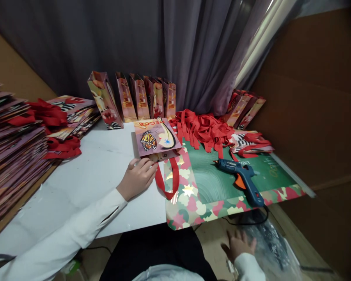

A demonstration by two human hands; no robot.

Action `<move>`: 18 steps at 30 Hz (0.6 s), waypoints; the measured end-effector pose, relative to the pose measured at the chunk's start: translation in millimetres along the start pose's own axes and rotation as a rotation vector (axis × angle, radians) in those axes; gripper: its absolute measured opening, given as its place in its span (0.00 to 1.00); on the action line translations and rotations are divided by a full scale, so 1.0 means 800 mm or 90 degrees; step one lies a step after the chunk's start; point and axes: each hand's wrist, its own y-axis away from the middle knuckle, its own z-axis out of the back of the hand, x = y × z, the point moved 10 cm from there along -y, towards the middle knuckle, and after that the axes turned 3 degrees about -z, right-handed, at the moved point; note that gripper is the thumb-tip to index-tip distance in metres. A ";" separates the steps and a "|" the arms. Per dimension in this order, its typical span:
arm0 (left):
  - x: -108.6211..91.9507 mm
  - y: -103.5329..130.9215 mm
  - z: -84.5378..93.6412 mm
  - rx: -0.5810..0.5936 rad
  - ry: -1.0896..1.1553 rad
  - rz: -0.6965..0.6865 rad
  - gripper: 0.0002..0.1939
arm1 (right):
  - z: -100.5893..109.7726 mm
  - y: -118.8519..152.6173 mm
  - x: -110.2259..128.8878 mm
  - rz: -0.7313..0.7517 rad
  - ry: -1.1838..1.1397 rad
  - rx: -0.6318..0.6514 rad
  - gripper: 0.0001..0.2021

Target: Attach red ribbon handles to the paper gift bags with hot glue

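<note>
A paper bag (156,136) printed with a butterfly lies on the table, its mouth toward me and a red ribbon handle (175,183) hanging from it. My left hand (137,177) rests at the bag's near left edge, fingers bent over it; whether they grip the edge cannot be made out. Below the table's front edge, at the lower right, my right hand (240,246) has its fingers spread and holds nothing. A blue glue gun (242,177) with an orange trigger lies on a green board (207,175), nozzle pointing left.
Upright bags (140,97) stand along the curtain. Red ribbons (204,130) are heaped behind the board. Flat bags form a tall stack (14,156) at the left, with more ribbons (62,147) beside it. A plastic bag (272,246) lies below the table at the right.
</note>
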 end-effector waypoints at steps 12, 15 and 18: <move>0.003 -0.011 -0.048 0.177 0.018 0.084 0.17 | -0.067 0.032 0.386 0.576 0.421 0.002 0.17; 0.000 -0.017 -0.056 0.193 0.007 0.103 0.19 | -0.097 -0.036 0.423 0.513 0.579 -0.079 0.21; 0.001 -0.021 -0.066 0.212 0.005 0.123 0.17 | -0.129 -0.076 0.443 0.505 0.606 -0.082 0.22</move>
